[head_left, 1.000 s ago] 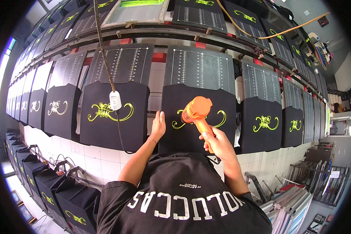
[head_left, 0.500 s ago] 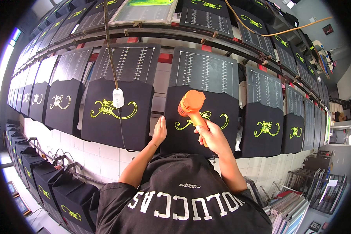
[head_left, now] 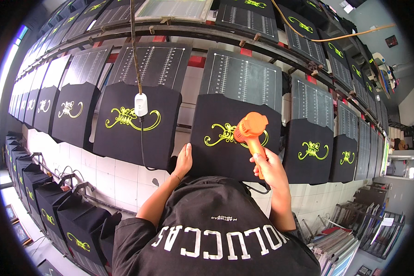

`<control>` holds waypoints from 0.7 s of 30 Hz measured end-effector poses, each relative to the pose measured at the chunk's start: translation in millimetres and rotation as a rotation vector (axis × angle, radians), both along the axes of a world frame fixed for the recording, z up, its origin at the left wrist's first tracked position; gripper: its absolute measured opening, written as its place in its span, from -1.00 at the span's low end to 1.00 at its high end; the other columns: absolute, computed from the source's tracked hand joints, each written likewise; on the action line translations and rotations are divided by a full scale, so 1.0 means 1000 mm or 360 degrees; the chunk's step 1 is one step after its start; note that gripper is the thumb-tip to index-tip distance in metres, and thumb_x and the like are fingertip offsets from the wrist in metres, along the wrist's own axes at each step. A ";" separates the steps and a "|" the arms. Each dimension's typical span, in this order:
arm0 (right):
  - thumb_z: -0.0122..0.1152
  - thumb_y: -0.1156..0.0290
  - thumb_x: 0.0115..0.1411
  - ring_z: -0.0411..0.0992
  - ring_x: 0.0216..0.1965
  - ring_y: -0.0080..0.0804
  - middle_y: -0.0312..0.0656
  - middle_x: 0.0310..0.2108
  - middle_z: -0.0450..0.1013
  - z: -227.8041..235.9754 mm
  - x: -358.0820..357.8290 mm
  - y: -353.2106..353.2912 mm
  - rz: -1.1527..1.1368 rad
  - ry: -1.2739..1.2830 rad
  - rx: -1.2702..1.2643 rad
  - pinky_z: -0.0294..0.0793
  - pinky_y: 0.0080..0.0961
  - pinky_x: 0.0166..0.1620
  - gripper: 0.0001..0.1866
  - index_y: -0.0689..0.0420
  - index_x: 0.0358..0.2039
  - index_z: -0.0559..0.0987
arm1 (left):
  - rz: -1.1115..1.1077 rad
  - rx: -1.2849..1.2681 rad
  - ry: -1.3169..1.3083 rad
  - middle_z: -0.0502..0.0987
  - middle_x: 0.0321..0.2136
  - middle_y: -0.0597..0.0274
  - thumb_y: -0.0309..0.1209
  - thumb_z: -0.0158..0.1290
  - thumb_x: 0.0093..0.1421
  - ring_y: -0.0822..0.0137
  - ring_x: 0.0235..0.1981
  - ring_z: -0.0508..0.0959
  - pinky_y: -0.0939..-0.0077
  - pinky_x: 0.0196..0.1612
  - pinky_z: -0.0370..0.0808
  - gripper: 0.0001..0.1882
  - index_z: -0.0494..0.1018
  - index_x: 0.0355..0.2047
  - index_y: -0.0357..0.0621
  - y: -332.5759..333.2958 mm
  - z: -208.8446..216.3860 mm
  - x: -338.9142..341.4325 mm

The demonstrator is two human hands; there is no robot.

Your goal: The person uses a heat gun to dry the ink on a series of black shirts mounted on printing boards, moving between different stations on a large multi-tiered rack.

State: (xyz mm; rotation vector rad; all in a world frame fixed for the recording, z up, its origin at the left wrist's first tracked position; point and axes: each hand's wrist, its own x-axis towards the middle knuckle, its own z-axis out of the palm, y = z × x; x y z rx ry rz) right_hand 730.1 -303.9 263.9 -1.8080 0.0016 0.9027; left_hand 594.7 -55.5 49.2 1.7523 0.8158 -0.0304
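Note:
My right hand (head_left: 272, 169) is wrapped round the handle of an orange hair dryer (head_left: 252, 129). The dryer's body is over the right part of a neon-yellow print (head_left: 224, 134) on a black T-shirt (head_left: 216, 161), hiding some of it. That shirt lies on a dark board (head_left: 242, 78) with ruler-like white scales. At the shirt's left edge is my left hand (head_left: 184, 161), holding nothing, its fingers stretched out and close together; I cannot tell whether it touches the cloth. A second black T-shirt (head_left: 138, 147) with the same print lies on the board to the left.
A white socket block (head_left: 141, 105) hangs on a cable over the left shirt, with a black cord running down from it. More printed shirts (head_left: 312, 152) line the rows on both sides. Flat frames (head_left: 336, 248) stand stacked at lower right. An orange cable (head_left: 354, 32) crosses the upper right.
My right hand and the hair dryer have moved right and slightly down, uncovering the print's left and middle. My left hand has shifted slightly left and down.

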 end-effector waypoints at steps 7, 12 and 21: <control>0.02 0.34 0.34 0.39 -0.56 -0.64 -0.25 -0.36 0.46 -0.006 -0.010 -0.004 -0.0032 0.0103 0.0131 0.47 -0.62 -0.47 -0.73 0.23 -0.05 0.45 | 0.0128 0.0294 0.0041 0.48 -0.21 -0.34 -0.15 -0.38 0.43 -0.31 -0.11 0.44 -0.01 -0.06 0.35 -0.50 0.38 -0.16 -0.38 -0.019 0.003 -0.018; 0.00 0.36 0.35 0.38 -0.54 -0.63 -0.25 -0.34 0.46 -0.010 -0.010 0.013 0.0157 0.0106 0.0232 0.46 -0.62 -0.45 -0.71 0.27 -0.01 0.43 | 0.0174 0.0475 -0.0051 0.48 -0.27 -0.32 -0.21 -0.40 0.42 -0.31 -0.19 0.43 -0.05 -0.13 0.34 -0.54 0.37 -0.25 -0.38 -0.021 0.000 -0.019; 0.02 0.31 0.36 0.37 -0.52 -0.66 -0.28 -0.31 0.44 -0.002 -0.014 0.021 0.0429 0.0187 0.0210 0.46 -0.64 -0.43 -0.71 0.27 -0.05 0.44 | 0.0331 0.0351 -0.0218 0.49 -0.28 -0.31 -0.21 -0.43 0.42 -0.28 -0.17 0.44 0.04 -0.11 0.37 -0.52 0.38 -0.24 -0.38 -0.024 -0.015 -0.026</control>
